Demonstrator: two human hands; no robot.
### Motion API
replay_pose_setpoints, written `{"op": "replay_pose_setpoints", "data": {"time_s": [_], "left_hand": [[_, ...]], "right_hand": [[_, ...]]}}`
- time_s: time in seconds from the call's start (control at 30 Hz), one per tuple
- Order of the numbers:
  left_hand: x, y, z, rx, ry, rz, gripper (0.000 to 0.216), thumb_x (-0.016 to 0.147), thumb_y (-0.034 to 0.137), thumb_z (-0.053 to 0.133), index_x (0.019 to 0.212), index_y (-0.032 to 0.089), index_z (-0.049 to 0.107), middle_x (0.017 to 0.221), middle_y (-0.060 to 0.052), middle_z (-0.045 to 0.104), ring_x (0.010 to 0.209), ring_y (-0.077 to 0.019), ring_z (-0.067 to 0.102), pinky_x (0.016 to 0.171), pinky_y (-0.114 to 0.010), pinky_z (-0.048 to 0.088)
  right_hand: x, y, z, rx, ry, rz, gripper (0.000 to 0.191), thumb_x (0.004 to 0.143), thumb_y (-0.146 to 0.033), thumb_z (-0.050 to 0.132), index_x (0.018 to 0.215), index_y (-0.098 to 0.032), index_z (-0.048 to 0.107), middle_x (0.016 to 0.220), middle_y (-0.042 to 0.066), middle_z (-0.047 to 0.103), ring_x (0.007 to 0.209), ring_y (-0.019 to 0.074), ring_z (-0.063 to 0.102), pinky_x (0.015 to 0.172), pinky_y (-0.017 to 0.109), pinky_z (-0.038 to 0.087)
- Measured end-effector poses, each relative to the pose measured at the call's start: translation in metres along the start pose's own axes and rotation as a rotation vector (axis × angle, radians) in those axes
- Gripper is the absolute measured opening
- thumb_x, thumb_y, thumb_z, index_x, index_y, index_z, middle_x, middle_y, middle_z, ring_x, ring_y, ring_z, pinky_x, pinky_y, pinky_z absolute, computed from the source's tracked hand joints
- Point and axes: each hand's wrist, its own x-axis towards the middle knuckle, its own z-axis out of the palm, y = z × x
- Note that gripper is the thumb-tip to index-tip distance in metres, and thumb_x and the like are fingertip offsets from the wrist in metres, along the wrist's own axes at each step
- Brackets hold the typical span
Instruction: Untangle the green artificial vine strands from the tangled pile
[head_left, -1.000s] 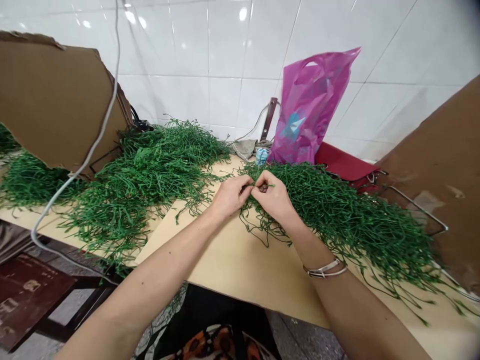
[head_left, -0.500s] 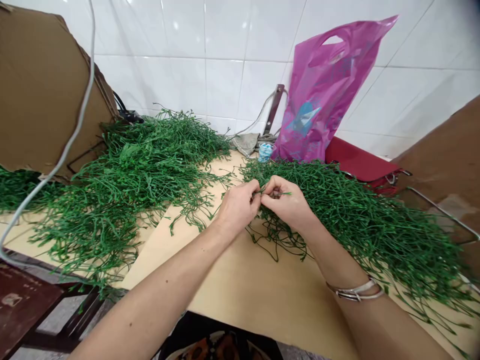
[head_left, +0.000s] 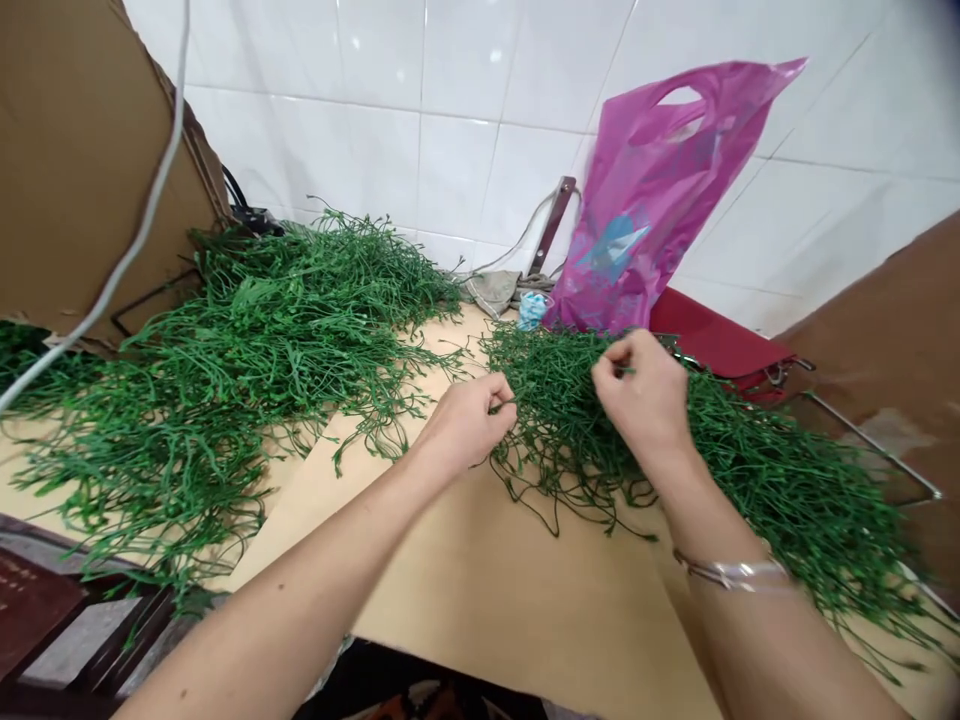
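The left hand [head_left: 466,428] sits near the middle of the frame, its grip closed, thumb and fingers pinching a thin strand [head_left: 504,403] of green vine. The right hand [head_left: 641,392] is apart from it, further right and a little higher, with its grip also closed on a strand at the top of the right pile [head_left: 780,480], though the fingers partly hide that strand. A loose tangle of thin, darker stems [head_left: 555,490] hangs from that pile onto the tan bench [head_left: 487,570], just below and between the hands.

A second, larger left pile [head_left: 225,340] spreads across the bench toward the left of the frame. A bangle [head_left: 731,572] circles the right wrist. Toward the top, a pink plastic bag [head_left: 645,200] leans against the white tile wall [head_left: 375,100], with a red seat [head_left: 720,345] just beside it. Brown cardboard [head_left: 75,150] fills the upper left, and a white cable [head_left: 142,210] runs down in front of it.

The step in hand looks like teasing single strands out of the right pile. The next move calls for a slow, steady draw, since the stems are snarled and could snag or drag others along
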Motion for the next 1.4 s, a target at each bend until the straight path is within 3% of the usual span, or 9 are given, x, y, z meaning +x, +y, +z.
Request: {"op": "replay_pose_setpoints", "data": {"time_s": [0.2,0.4,0.57,0.67,0.77,0.87,1.0,1.2,1.4], "left_hand": [[0.007,-0.008,-0.004,-0.367,0.047,-0.078,0.014,0.082,0.029,0.061,0.077,0.018,0.054,0.069,0.005,0.056,0.063,-0.0095,0.054,0.067,-0.024,0.042],[0.008,-0.005,-0.002,-0.762,0.102,-0.203,0.025,0.068,0.023,0.078,0.082,0.016,0.059,0.068,0.006,0.059,0.066,-0.0082,0.056,0.073,-0.024,0.043],[-0.002,-0.001,-0.009,-0.667,-0.053,-0.147,0.012,0.077,0.021,0.073,0.078,0.014,0.062,0.067,0.006,0.056,0.063,-0.0072,0.048,0.064,-0.022,0.037],[-0.014,-0.008,-0.015,-0.607,-0.084,-0.149,0.008,0.082,0.022,0.068,0.081,0.014,0.066,0.074,0.003,0.06,0.071,-0.0088,0.052,0.071,-0.023,0.04],[-0.023,-0.022,-0.017,-0.666,-0.062,-0.215,0.009,0.083,0.023,0.067,0.085,0.015,0.071,0.08,0.001,0.065,0.077,-0.0099,0.055,0.077,-0.023,0.042],[-0.025,-0.033,-0.017,-0.776,-0.047,-0.264,0.01,0.082,0.024,0.07,0.088,0.017,0.074,0.084,0.001,0.07,0.081,-0.0108,0.058,0.08,-0.023,0.043],[-0.024,-0.038,-0.017,-0.853,-0.044,-0.264,0.014,0.081,0.025,0.074,0.093,0.019,0.075,0.089,-0.001,0.072,0.087,-0.0125,0.06,0.087,-0.025,0.044],[-0.024,-0.041,-0.018,-0.851,-0.071,-0.224,0.02,0.076,0.025,0.079,0.095,0.021,0.074,0.088,0.001,0.069,0.085,-0.013,0.058,0.084,-0.027,0.042],[-0.025,-0.033,-0.018,-0.842,-0.123,-0.26,0.009,0.081,0.026,0.075,0.086,0.02,0.071,0.077,0.004,0.061,0.071,-0.0096,0.049,0.072,-0.023,0.037]], "right_hand": [[0.003,0.025,-0.018,-0.034,0.079,0.023,0.016,0.074,-0.026,0.062,0.089,-0.023,0.056,0.088,0.006,0.058,0.071,0.0224,0.057,0.074,0.045,0.05],[-0.006,-0.019,-0.022,0.034,0.269,-0.096,0.033,0.084,-0.024,0.06,0.117,-0.021,0.059,0.116,0.016,0.059,0.107,0.0307,0.059,0.086,0.047,0.053],[-0.025,-0.057,-0.01,0.126,0.023,-0.278,0.014,0.094,-0.024,0.052,0.096,-0.022,0.066,0.099,0.009,0.071,0.101,0.0255,0.063,0.095,0.045,0.048],[-0.039,-0.061,0.01,0.282,-0.206,-0.058,0.016,0.09,-0.032,0.059,0.101,-0.023,0.065,0.1,0.007,0.073,0.097,0.0246,0.066,0.09,0.044,0.05],[-0.048,-0.06,0.024,0.391,-0.186,0.183,0.027,0.083,-0.033,0.066,0.107,-0.022,0.058,0.099,0.007,0.07,0.092,0.0227,0.065,0.083,0.041,0.052],[-0.05,-0.06,0.025,0.271,-0.078,0.098,0.009,0.084,-0.028,0.062,0.091,-0.022,0.057,0.093,0.006,0.064,0.088,0.0211,0.061,0.077,0.037,0.049],[-0.05,-0.065,0.023,0.25,-0.215,-0.014,0.011,0.09,-0.03,0.058,0.083,-0.023,0.064,0.083,0.003,0.067,0.083,0.0207,0.06,0.079,0.037,0.046],[-0.053,-0.064,0.032,0.619,-0.519,0.342,0.017,0.085,-0.038,0.062,0.089,-0.022,0.066,0.084,0.002,0.069,0.078,0.0186,0.061,0.071,0.032,0.047],[-0.051,-0.062,0.033,0.89,-0.537,0.579,0.014,0.072,-0.03,0.069,0.076,-0.022,0.058,0.07,-0.005,0.057,0.064,0.0113,0.049,0.06,0.025,0.04]]}}
